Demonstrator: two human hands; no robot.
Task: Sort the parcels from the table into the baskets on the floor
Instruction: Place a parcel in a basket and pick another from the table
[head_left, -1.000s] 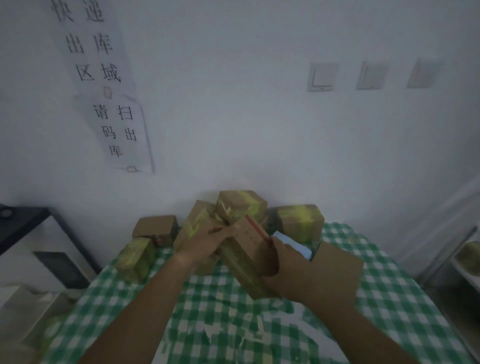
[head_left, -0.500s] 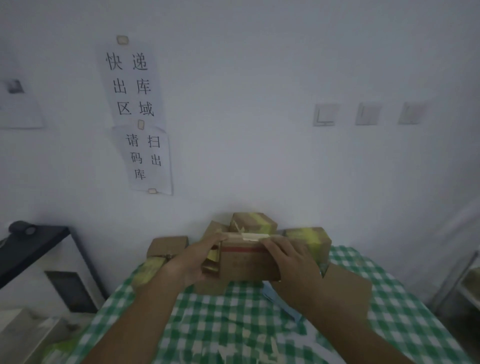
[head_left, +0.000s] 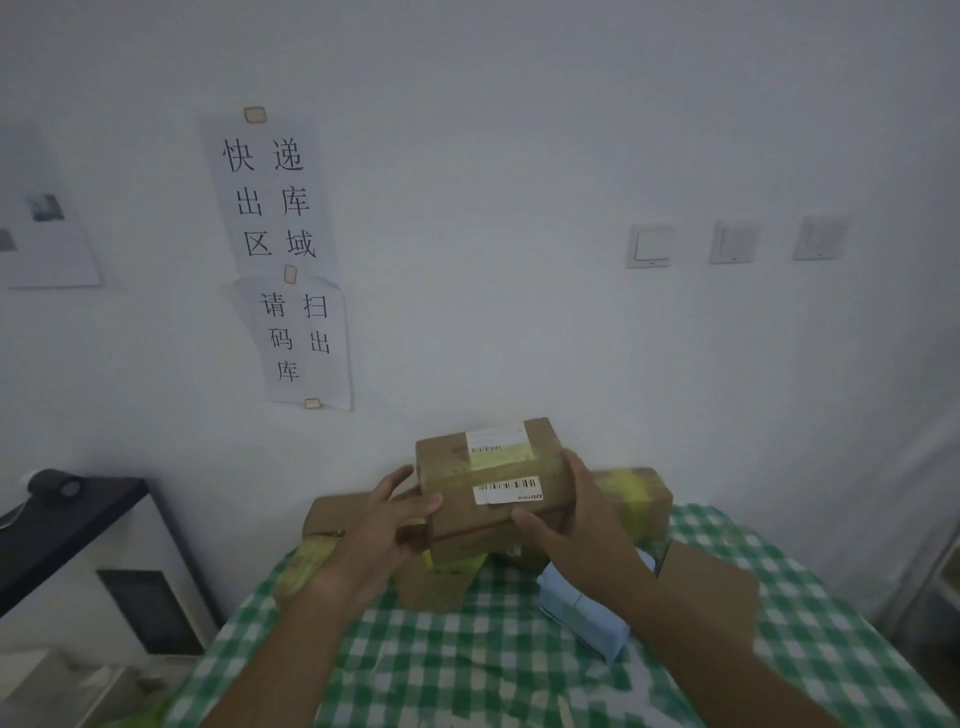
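Cardboard parcel (head_left: 491, 491): raised above the table, held between both hands in front of the white wall (head_left: 519, 208). Its upper face carries a pale shipping label (head_left: 497, 444) with yellow tape beneath it; the face toward the camera carries a white barcode sticker (head_left: 506, 490) and a red line lower down.

Left hand (head_left: 384, 525): closed on the parcel's left end, thumb across the front face, fingers wrapped round the far side.

Right hand (head_left: 569, 514): closed on the parcel's right end, fingers over the top right edge, thumb pressing the lower front.

Below and behind the held parcel, further boxes rest on the table: a plain brown box (head_left: 337, 514) to the left, a box banded with yellow tape (head_left: 636, 499) to the right, and a brown box (head_left: 436, 587) directly beneath (partly hidden by the left wrist). A yellow-taped parcel (head_left: 306, 561) sits at the table's left edge. A light-blue soft package (head_left: 587, 618) lies under the right forearm, touching a flat brown carton (head_left: 711, 592) on its right.

Table (head_left: 467, 675): covered in green-and-white checked cloth.

Wall: two taped paper notices (head_left: 280, 249) with Chinese characters, another sheet (head_left: 47, 218) at the left, and three wall switches (head_left: 732, 241) at the right. A dark-topped cabinet (head_left: 78, 519) stands left of the table.
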